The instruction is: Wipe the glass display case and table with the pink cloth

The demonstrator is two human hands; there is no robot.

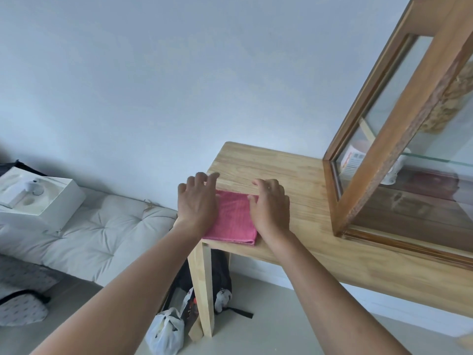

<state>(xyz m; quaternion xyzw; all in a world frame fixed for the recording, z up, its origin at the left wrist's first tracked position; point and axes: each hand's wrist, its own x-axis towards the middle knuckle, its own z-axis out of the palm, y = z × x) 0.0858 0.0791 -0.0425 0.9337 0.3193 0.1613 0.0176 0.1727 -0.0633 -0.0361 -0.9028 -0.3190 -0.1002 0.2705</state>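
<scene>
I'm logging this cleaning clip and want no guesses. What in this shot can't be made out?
- Head view: the cloth edges lie under the left hand and right hand.
- The display case top and right side are cut off by the frame.
- Items behind its glass are blurred by reflections.
- The table right end runs out of frame.
- The bags under it are partly hidden by the leg.

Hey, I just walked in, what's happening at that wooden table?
A person is pressing both hands flat on a folded pink cloth lying at the corner of the wooden table. The left hand covers its left side, the right hand its right side. Neither hand grips it. The glass display case stands on the table to the right, apart from the cloth and untouched.
</scene>
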